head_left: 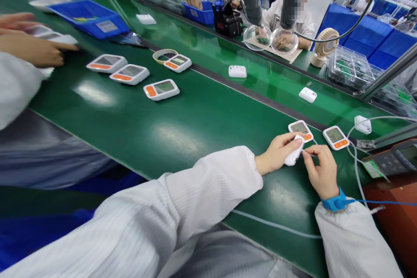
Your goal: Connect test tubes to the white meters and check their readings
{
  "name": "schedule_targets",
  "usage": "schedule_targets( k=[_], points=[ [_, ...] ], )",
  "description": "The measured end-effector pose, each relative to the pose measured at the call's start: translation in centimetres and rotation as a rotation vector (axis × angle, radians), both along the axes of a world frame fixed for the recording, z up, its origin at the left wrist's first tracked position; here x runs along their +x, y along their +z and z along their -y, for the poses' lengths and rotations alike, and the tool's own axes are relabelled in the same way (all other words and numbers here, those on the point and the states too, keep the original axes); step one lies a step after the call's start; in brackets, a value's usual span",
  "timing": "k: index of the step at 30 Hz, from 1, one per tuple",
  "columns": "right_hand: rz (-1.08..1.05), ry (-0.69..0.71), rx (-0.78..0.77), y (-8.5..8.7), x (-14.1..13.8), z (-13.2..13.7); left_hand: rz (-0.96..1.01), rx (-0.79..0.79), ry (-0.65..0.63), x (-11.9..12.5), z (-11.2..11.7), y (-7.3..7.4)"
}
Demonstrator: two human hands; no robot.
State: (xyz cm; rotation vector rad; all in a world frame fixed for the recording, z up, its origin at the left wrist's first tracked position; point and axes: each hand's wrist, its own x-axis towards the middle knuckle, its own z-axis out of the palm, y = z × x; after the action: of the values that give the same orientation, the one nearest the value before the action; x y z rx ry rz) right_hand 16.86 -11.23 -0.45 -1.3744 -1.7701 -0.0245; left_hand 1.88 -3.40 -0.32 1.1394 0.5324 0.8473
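Note:
My left hand (278,153) is closed around a small white device (294,152), held on its edge just above the green belt (202,121). My right hand (321,169) pinches a thin plug or cable end against the device's right side; a blue wrist strap (335,202) sits on that wrist. Two white monitors with grey screens and orange buttons lie just beyond my hands, one (300,130) touching my left fingers and another (335,137) to its right.
Several more monitors (161,89) lie at the belt's left, near a co-worker's hands (35,47). A blue bin (89,18), small white units (237,71), a white adapter (362,124) with cable, a meter (394,158) and a desk fan (325,43) surround the belt.

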Motion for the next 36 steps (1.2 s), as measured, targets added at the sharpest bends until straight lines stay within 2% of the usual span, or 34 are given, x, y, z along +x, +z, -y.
schedule_targets(
  k=[18,28,36],
  points=[
    [-0.072,0.022,-0.046,0.11,-0.24,0.18,0.013,-0.012,-0.061,0.08,0.14,-0.06],
    [-0.093,0.047,-0.071,0.08,-0.21,0.21,-0.004,0.038,-0.033,0.1,0.06,-0.16],
    [-0.11,0.051,-0.087,0.1,-0.21,0.23,-0.009,0.019,-0.041,0.16,0.14,-0.31]
  ],
)
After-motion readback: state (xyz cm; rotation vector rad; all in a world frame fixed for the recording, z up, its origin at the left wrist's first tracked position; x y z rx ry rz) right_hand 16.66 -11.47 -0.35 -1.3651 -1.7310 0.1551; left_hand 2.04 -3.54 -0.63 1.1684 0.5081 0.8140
